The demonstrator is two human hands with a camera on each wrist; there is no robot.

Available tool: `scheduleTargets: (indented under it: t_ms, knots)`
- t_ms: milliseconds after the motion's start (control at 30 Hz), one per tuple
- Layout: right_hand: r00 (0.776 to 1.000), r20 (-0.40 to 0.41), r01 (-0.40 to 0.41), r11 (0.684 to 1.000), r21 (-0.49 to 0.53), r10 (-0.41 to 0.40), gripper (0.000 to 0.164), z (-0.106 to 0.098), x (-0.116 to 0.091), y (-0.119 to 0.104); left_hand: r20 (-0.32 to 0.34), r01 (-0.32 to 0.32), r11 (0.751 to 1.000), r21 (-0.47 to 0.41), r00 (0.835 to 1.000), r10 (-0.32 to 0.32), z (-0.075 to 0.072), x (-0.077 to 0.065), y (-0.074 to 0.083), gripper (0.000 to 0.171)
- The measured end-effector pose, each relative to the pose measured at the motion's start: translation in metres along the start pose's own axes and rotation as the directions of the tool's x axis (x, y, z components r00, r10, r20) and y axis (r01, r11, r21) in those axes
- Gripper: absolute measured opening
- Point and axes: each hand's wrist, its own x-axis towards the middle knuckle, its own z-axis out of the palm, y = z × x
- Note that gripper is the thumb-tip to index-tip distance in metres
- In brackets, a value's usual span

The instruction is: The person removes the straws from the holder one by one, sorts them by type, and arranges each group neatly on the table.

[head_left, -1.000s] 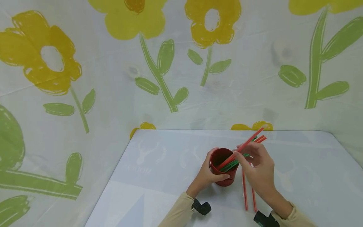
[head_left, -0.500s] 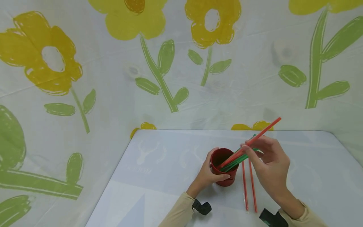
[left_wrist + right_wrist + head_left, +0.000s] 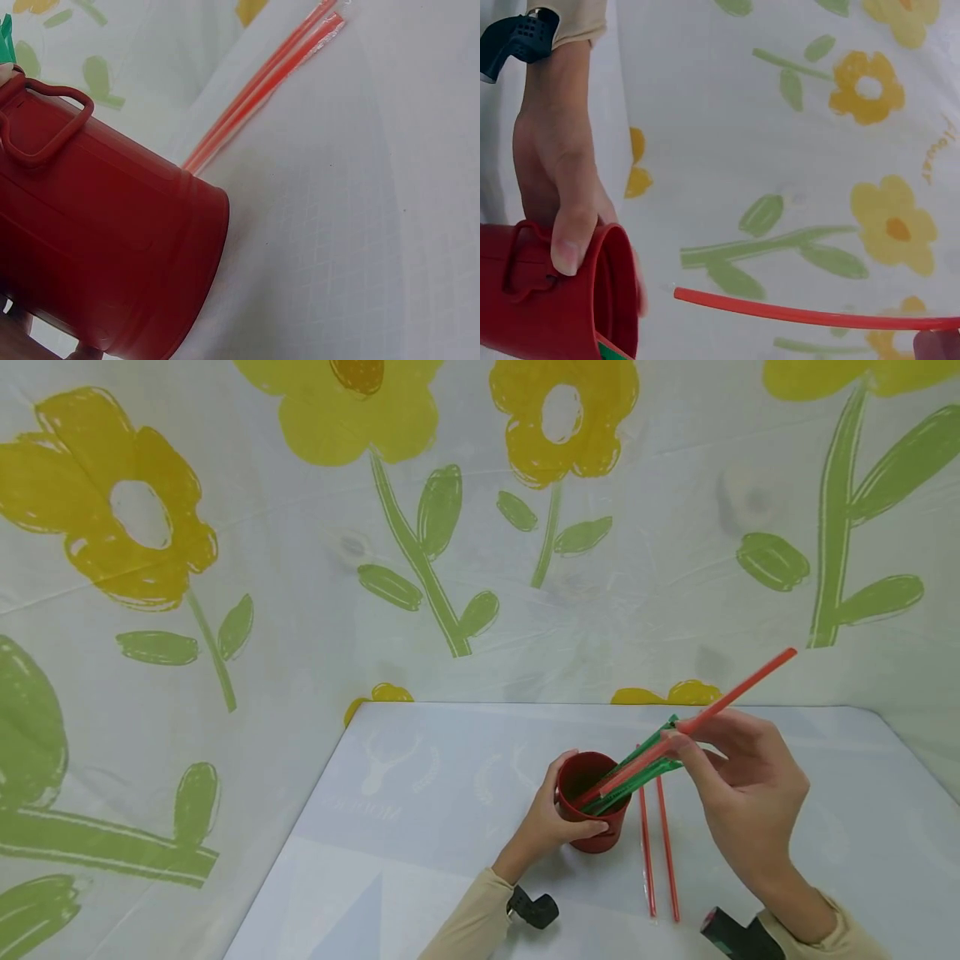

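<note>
"What's at the far left?"

"A pale cloth (image 3: 300,568) printed with yellow flowers. It continues behind the white counter (image 3: 375,827)."

"And lower centre?"

"The left hand (image 3: 546,821) grips a red cup (image 3: 603,839), thumb across its near side. A black wrist device (image 3: 533,907) sits just below, beside the beige sleeve (image 3: 472,927). The cup is tilted, its mouth towards the upper right in the right wrist view."

"Anything in it?"

"Green straws (image 3: 648,774), leaning out to the right. Just right of the cup, two red straws (image 3: 668,852) lie on the counter, side by side."

"And right of those?"

"The right hand (image 3: 753,781), pinching a red straw (image 3: 738,691) between thumb and fingers. The straw slants from the cup's mouth towards the upper right. The right wrist view shows its lower end apart from the rim; whether it's inside, I can't tell."
</note>
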Motion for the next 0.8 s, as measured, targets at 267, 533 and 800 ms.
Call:
scheduleTargets:
  t_ms: [267, 533, 800]
  knots:
    - [0.999, -0.049, 0.016, 1.000, -0.026, -0.017, 0.038, -0.009, 0.003, -0.004, -0.008, 0.004, 1.000, 0.002, 1.000, -0.004, 0.001, 0.000, 0.001, 0.087]
    - [0.996, -0.079, 0.050, 0.997, 0.057, -0.045, 0.038, -0.017, 0.005, -0.010, -0.016, 0.033, 0.999, 0.004, 0.999, -0.033, 0.001, 0.000, 0.004, 0.085]
    - [0.995, -0.086, 0.055, 0.997, 0.059, -0.050, 0.038, -0.024, 0.008, -0.013, -0.015, -0.002, 1.000, 0.012, 1.000, 0.002, 0.002, 0.000, 0.002, 0.085]
